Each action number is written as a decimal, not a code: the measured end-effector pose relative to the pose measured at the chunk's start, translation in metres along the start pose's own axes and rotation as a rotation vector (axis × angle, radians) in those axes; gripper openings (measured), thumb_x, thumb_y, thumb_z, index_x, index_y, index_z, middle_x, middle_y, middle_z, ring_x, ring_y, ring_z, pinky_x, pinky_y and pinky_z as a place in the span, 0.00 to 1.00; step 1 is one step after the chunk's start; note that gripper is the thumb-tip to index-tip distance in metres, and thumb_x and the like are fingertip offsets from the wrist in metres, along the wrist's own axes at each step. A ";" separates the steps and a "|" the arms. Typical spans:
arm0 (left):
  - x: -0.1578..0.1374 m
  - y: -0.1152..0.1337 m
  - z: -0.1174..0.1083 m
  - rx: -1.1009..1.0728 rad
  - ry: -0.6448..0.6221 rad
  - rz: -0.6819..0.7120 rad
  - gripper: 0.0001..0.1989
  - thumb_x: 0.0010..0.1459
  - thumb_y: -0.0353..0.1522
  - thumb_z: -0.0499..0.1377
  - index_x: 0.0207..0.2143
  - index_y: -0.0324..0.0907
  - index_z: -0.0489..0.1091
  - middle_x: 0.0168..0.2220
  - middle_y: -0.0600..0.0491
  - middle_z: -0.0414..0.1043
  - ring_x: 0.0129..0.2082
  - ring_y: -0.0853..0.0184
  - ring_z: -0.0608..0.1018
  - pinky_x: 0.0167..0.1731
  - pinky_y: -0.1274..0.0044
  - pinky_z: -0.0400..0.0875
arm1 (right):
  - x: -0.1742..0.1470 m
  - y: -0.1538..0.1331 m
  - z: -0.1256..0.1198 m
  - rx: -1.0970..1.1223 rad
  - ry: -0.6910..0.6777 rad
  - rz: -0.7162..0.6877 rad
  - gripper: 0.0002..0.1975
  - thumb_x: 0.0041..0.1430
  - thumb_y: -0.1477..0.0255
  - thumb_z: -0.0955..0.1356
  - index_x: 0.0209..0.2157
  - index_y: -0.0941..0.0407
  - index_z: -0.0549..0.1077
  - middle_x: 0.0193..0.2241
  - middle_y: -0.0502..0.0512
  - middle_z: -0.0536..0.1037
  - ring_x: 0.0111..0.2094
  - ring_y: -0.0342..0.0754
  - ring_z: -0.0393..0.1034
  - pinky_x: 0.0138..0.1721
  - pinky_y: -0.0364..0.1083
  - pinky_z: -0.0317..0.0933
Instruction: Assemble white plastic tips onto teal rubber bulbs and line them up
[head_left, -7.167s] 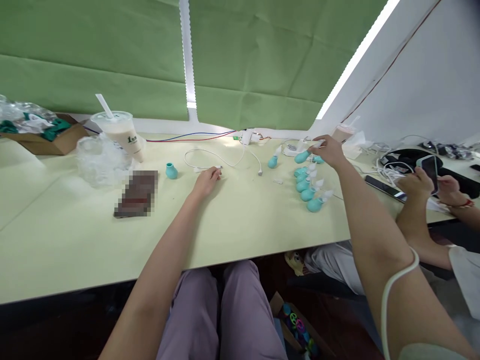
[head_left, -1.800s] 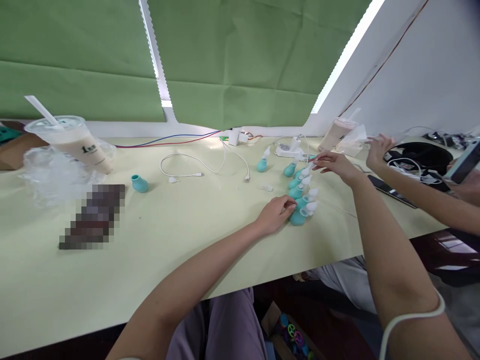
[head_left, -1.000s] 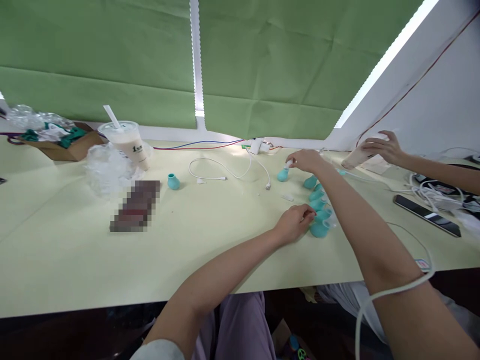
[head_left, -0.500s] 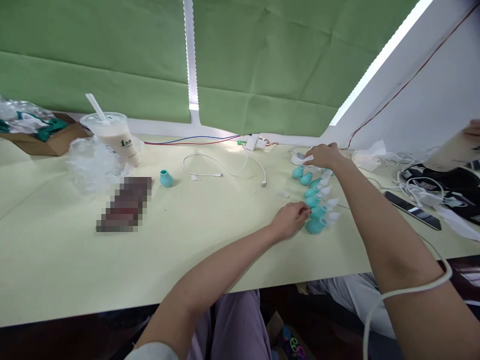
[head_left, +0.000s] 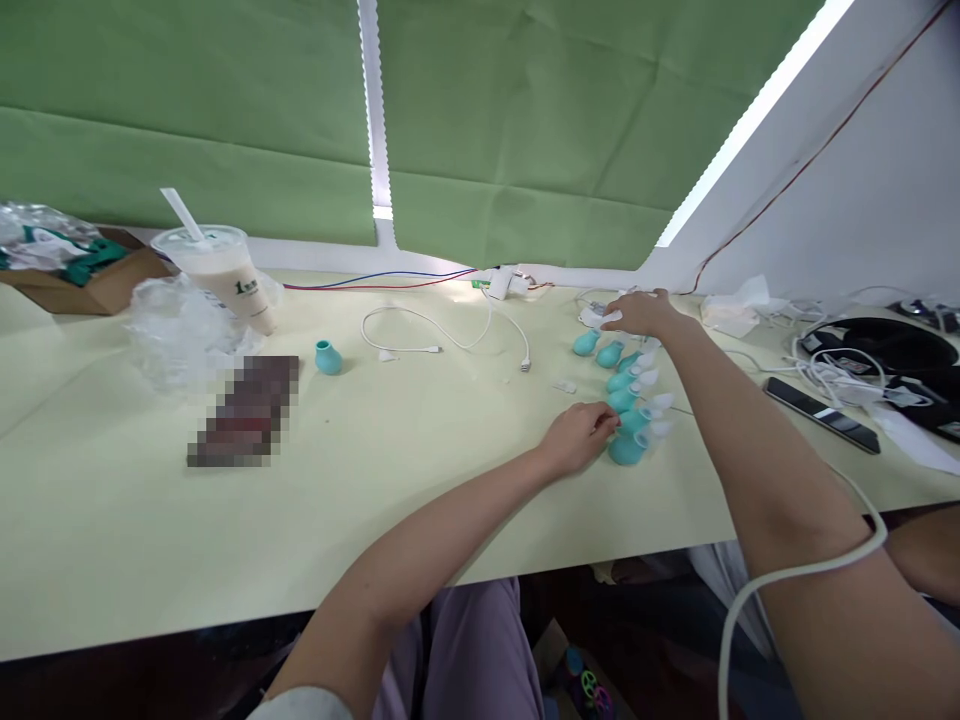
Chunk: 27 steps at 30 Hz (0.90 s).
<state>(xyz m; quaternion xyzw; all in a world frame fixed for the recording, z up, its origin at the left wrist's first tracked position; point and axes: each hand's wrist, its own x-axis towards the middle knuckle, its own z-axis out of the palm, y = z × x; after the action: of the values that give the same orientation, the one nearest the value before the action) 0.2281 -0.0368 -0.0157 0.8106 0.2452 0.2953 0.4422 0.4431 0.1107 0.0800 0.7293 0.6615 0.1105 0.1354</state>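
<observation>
Several teal rubber bulbs (head_left: 628,450) stand in a row on the right half of the table, most with a whitish translucent tip (head_left: 660,402) on the neck. My left hand (head_left: 577,437) rests on the table with curled fingers against the left side of the near bulbs; what its fingertips pinch, if anything, is hidden. Over the far end of the row, my right hand (head_left: 639,312) reaches down with bent fingers at a white piece (head_left: 591,318) above the farthest bulb (head_left: 586,343). Farther left, a lone teal bulb (head_left: 328,358) without a tip stands upright.
A white cable (head_left: 450,335) lies mid-table. Left are a drink cup (head_left: 225,275), plastic bag (head_left: 176,330), cardboard box (head_left: 112,285) and a pixelated dark rectangle (head_left: 247,410). Right are a phone (head_left: 821,415), tangled cables and black gear (head_left: 885,345). A white cable (head_left: 817,570) crosses my right arm.
Another person's hand with a cup-like object has left the right edge; part of an arm now shows lower right. The view shifts slightly, and both my hands stay nearly in place.
</observation>
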 end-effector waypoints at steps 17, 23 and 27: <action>-0.002 -0.010 -0.024 0.067 0.293 0.028 0.09 0.61 0.29 0.49 0.38 0.41 0.69 0.39 0.50 0.75 0.40 0.67 0.73 0.45 0.74 0.67 | -0.077 -0.076 -0.107 0.370 0.190 -0.148 0.17 0.55 0.67 0.66 0.48 0.50 0.73 0.44 0.53 0.78 0.42 0.52 0.71 0.43 0.50 0.60; -0.052 -0.032 -0.118 0.130 0.573 -0.028 0.09 0.58 0.27 0.49 0.36 0.41 0.68 0.37 0.51 0.74 0.37 0.68 0.75 0.41 0.75 0.67 | -0.124 -0.161 -0.093 0.175 0.168 -0.073 0.15 0.55 0.78 0.66 0.44 0.55 0.76 0.44 0.60 0.78 0.46 0.53 0.71 0.43 0.48 0.61; -0.103 -0.051 -0.177 0.258 0.718 -0.114 0.10 0.56 0.27 0.48 0.35 0.42 0.68 0.36 0.51 0.74 0.38 0.67 0.74 0.40 0.75 0.66 | -0.135 -0.185 -0.053 0.195 -0.009 0.155 0.16 0.55 0.81 0.63 0.42 0.59 0.77 0.43 0.68 0.77 0.46 0.59 0.72 0.38 0.51 0.64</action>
<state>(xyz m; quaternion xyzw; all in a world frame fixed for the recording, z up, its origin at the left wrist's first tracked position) 0.0253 0.0211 -0.0096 0.6898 0.4642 0.5018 0.2385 0.2387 -0.0044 0.0682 0.7883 0.6103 0.0524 0.0578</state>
